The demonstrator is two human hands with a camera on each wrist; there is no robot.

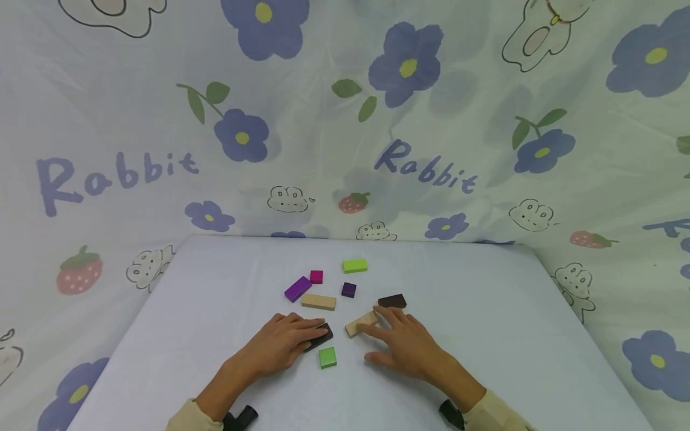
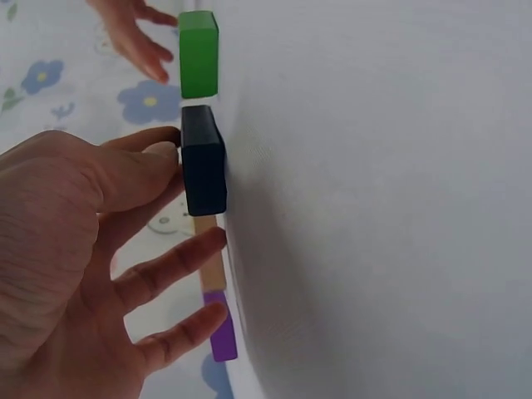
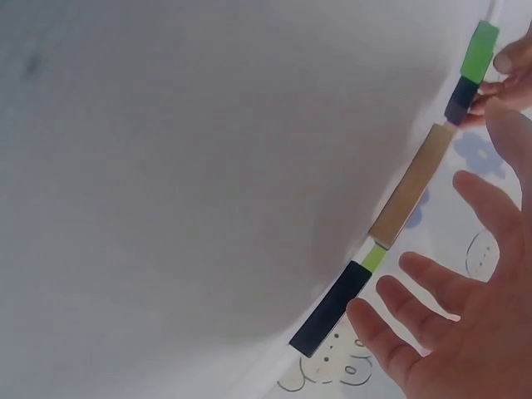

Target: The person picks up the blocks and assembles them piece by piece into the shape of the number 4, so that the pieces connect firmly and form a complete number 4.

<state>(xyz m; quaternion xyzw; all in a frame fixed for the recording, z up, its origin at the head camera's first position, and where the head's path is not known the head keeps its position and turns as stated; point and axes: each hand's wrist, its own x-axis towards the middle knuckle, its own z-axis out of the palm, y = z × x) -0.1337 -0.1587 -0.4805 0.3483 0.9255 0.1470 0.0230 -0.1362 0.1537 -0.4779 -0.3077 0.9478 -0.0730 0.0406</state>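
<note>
My left hand (image 1: 277,344) is at a black block (image 1: 320,338) lying flat on the table. In the left wrist view, the thumb and forefinger pinch one end of that block (image 2: 204,162), while the other fingers stretch past it. A light green block (image 1: 327,358) lies just in front of it. My right hand (image 1: 406,341) hovers with spread fingers over the near end of a natural wood block (image 1: 361,324). In the right wrist view, its fingers are apart with nothing between them. Whether a fingertip touches the wood is unclear. A dark brown block (image 1: 392,301) lies just beyond this hand.
Behind the hands lie a second wood block (image 1: 318,301), a purple block (image 1: 298,289), a magenta cube (image 1: 316,276), a dark purple cube (image 1: 348,290) and a lime block (image 1: 354,266). The white table (image 1: 215,287) ends at a patterned cloth (image 1: 323,131).
</note>
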